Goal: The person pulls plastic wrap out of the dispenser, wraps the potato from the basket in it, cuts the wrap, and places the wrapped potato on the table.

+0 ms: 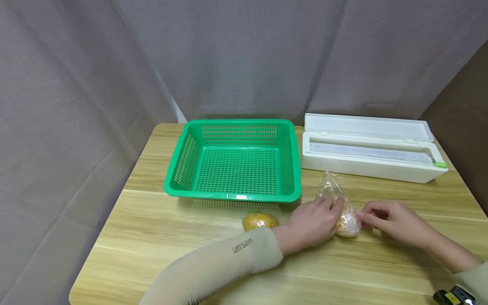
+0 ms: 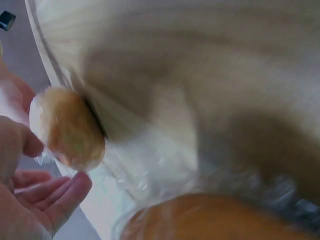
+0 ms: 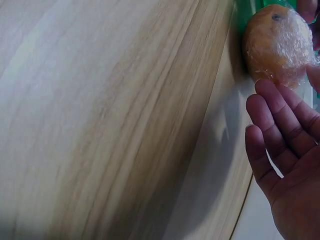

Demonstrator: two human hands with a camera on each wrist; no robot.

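Note:
A mango (image 1: 348, 223) in clear plastic wrap lies between my two hands over the table's right half. My left hand (image 1: 314, 221) holds it from the left, thumb and fingers around its side in the left wrist view. Loose cling film (image 1: 331, 184) stands up from the mango's far end. On the other side, my right hand (image 1: 396, 223) pinches the film at the mango's edge with thumb and forefinger; its other fingers (image 3: 272, 122) reach below the fruit. A second wrapped mango (image 1: 260, 220) rests on the table, left of my left wrist and partly hidden by the sleeve.
A green plastic basket (image 1: 233, 197) with slotted walls stands at the back middle. To its right is a long white wrap dispenser box (image 1: 366, 166), lid raised, with a roll inside. The wooden table (image 1: 145, 237) meets grey curtains (image 1: 236, 59) behind.

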